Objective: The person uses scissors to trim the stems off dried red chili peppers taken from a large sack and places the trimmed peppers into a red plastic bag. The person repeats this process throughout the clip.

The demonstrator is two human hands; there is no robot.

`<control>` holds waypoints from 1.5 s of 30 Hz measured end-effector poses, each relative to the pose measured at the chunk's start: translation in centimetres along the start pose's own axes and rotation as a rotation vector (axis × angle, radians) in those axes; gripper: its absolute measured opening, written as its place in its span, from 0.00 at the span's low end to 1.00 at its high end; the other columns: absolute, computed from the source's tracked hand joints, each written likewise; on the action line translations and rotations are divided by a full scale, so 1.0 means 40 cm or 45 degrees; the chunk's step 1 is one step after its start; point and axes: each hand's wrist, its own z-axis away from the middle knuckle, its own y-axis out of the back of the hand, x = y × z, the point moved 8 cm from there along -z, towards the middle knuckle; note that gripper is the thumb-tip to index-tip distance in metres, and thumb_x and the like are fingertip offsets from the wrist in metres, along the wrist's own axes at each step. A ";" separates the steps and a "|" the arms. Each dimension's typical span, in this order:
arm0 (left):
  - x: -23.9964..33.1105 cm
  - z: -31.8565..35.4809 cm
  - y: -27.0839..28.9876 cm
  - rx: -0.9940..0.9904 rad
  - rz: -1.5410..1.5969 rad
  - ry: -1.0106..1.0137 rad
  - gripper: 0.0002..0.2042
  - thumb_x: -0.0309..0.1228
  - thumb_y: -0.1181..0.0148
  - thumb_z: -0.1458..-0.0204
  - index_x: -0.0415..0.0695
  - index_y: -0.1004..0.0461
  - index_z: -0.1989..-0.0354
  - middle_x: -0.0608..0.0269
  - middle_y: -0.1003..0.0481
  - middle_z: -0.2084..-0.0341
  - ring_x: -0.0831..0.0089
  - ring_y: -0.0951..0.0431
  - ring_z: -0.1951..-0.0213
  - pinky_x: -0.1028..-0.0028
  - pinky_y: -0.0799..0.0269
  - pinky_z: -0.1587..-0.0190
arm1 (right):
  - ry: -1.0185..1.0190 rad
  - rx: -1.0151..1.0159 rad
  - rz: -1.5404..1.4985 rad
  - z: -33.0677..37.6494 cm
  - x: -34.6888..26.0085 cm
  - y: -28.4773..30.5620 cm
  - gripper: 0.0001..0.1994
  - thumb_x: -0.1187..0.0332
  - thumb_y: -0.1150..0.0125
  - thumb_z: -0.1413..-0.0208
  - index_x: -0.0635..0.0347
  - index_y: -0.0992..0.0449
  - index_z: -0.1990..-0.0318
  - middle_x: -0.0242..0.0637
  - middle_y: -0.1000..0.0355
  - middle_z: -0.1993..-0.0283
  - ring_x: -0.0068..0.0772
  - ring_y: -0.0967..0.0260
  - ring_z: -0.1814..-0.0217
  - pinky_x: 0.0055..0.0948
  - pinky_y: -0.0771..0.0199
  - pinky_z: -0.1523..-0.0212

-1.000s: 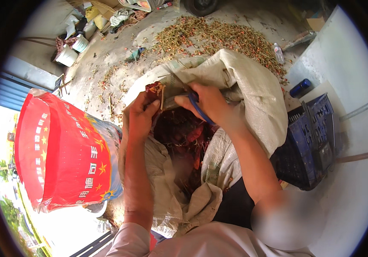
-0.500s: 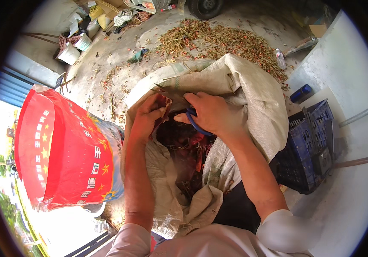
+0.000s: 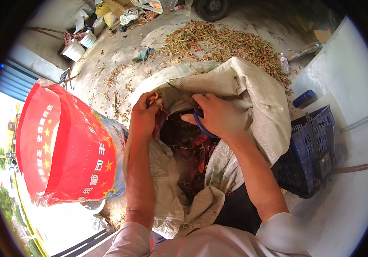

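Note:
A large off-white woven sack [image 3: 266,109] stands open in front of me, its rim rolled outward. Dark red dried chilies [image 3: 188,135] lie inside it. Over the opening, my left hand [image 3: 143,120] is closed in a pinch on reddish dried chili [image 3: 155,100], partly hidden by the fingers. My right hand [image 3: 221,115] grips scissors with a blue handle [image 3: 205,127]. Their dark blades point up and left, toward the sack's far inner wall, close to the left fingertips.
A tall red printed bag [image 3: 70,150] stands at the left. Stems and red bits form a pile [image 3: 231,45] on the floor beyond the sack. To the right are a dark blue crate [image 3: 308,150], a blue cylinder [image 3: 304,99] and a plastic bottle [image 3: 284,64]. White buckets [image 3: 73,51] stand far left.
My left fingers have turned and now show reddish pieces at their tips. The scissors' blades have drawn slightly right, away from the left hand. The whole view has shifted a little.

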 end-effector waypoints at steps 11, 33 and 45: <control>-0.031 -0.029 0.029 0.070 -0.044 -0.027 0.08 0.21 0.41 0.44 0.36 0.24 0.57 0.65 0.23 0.73 0.82 0.28 0.75 0.80 0.33 0.72 | 0.204 -0.016 0.113 0.018 -0.046 -0.006 0.28 0.40 0.33 0.56 0.56 0.24 0.59 0.45 0.27 0.71 0.49 0.25 0.69 0.43 0.24 0.69; 0.050 0.003 -0.014 0.045 -0.919 -0.652 0.15 0.20 0.41 0.51 0.40 0.23 0.53 0.63 0.22 0.73 0.80 0.26 0.77 0.77 0.31 0.72 | 0.059 -0.379 -0.005 0.033 -0.017 -0.052 0.33 0.32 0.40 0.55 0.59 0.24 0.68 0.48 0.26 0.76 0.55 0.25 0.69 0.49 0.27 0.67; 0.026 -0.001 -0.011 0.000 -0.621 -0.336 0.14 0.23 0.34 0.52 0.38 0.22 0.55 0.65 0.20 0.70 0.80 0.25 0.70 0.78 0.29 0.65 | -0.117 -0.282 -1.380 0.022 0.010 -0.027 0.28 0.39 0.41 0.44 0.59 0.28 0.58 0.29 0.30 0.73 0.21 0.34 0.75 0.24 0.32 0.73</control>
